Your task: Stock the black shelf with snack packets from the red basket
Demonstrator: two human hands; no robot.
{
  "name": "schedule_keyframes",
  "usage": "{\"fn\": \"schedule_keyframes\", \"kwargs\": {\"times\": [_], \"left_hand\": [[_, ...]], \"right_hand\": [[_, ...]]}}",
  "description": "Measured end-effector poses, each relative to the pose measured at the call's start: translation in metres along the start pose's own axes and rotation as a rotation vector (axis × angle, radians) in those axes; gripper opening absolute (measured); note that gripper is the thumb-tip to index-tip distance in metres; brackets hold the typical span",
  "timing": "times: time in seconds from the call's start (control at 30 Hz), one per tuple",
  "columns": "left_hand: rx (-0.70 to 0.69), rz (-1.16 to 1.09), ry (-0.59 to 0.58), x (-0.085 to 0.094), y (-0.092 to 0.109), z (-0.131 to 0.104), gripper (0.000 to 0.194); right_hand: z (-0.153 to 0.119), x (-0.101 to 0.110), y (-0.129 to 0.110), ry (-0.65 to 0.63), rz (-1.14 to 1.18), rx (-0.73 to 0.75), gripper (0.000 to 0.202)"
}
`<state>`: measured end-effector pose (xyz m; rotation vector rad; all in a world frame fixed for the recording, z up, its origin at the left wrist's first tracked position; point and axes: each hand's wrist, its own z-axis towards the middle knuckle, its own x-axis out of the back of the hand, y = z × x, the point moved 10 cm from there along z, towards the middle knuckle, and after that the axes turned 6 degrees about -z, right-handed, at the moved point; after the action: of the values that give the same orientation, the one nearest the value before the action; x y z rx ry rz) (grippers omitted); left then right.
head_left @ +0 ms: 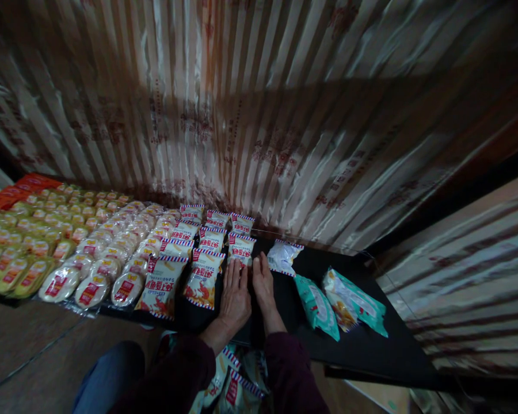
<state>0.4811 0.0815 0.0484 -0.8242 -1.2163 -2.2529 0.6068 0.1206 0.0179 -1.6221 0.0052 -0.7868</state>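
Snack bag [240, 248]; round packs [92, 291] left, green packs [317, 307] right. Left fingers [229, 277] nearly together, touching near edge; right fingers [265, 271] straight, alongside.

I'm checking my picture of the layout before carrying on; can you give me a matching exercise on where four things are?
1. Left hand
2. Orange packets
3. Teal packets on the black surface
4. Round packs

A. Between the yellow packs and the striped-edge bags
B. To the right of the right hand
C. At the back left corner
D. Fingers at the near end of a striped-edge bag

Pairs: 1-D, 2-C, 3-B, 4-A
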Motion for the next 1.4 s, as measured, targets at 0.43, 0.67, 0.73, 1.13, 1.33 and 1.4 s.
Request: {"fn": "schedule_keyframes", "kwargs": {"times": [0.43,0.67,0.73,1.13,1.33,1.4], "left_hand": [[0.079,-0.035,-0.149,0.008,-0.001,-0.063,0.05],[0.004,-0.043,-0.241,0.008,0.007,-0.105,0.048],[-0.008,-0.061,-0.309,0.008,0.01,-0.106,0.047],[-0.005,-0.159,-0.308,0.06,-0.009,-0.142,0.043],[0.183,0.025,-0.023,0.079,-0.054,-0.232,0.048],[0.135,0.025,-0.068,0.072,-0.052,-0.253,0.053]], "right_hand": [[-0.089,0.005,0.007,0.08,-0.054,0.111,0.043],[-0.148,0.01,0.007,0.155,-0.067,0.149,0.039],[-0.157,0.009,0.007,0.149,-0.043,0.167,0.037],[-0.223,-0.012,0.016,0.045,0.032,0.134,0.038],[-0.275,-0.049,0.038,-0.117,0.129,-0.089,0.046],[-0.285,-0.051,0.041,-0.126,0.18,-0.136,0.05]]}}
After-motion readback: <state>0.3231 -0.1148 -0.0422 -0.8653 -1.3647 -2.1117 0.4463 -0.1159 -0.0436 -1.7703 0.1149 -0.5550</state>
